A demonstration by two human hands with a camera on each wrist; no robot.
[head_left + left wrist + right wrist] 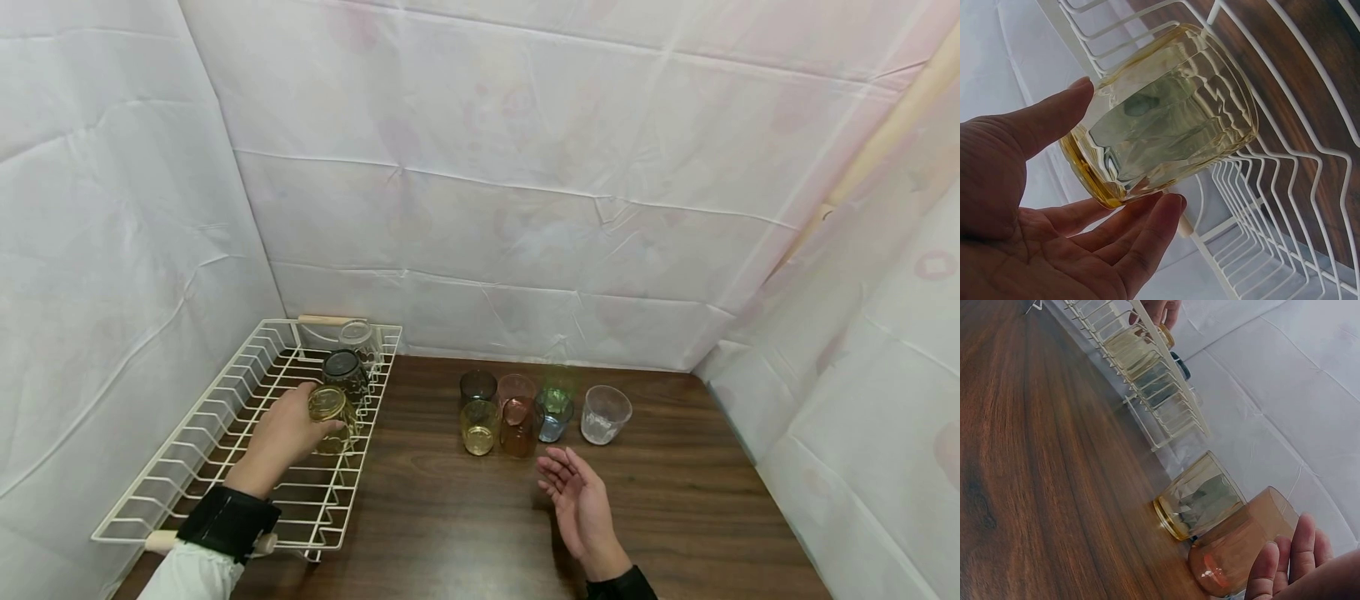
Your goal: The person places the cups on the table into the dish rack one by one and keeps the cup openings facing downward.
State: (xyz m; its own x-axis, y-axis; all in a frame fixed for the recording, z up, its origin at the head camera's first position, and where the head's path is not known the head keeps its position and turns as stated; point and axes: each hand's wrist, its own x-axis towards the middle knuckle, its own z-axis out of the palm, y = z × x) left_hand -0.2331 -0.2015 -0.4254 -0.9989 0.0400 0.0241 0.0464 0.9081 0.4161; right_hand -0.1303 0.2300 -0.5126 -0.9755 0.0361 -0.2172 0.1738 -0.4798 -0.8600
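Observation:
My left hand (pixel 283 432) grips an upside-down yellow glass (pixel 330 405) by its base, low over the white wire rack (pixel 352 523). In the left wrist view, thumb and fingers pinch the thick amber base of this glass (pixel 1166 119), its rim right at the wires. Just behind it in the rack stand an upturned dark grey glass (pixel 342 367) and a clear glass (pixel 357 335). My right hand (pixel 581 510) is held over the table with fingers loosely extended and nothing in it. Nearest to it are a pinkish-orange glass (pixel 1235 544) and a second yellow glass (pixel 1200 503).
On the brown wooden table (pixel 450 525), a dark glass (pixel 477 385), a green glass (pixel 557 379), a blue glass (pixel 551 429) and a clear glass (pixel 604 415) stand close together. White cloth walls (pixel 487 208) enclose the back and sides.

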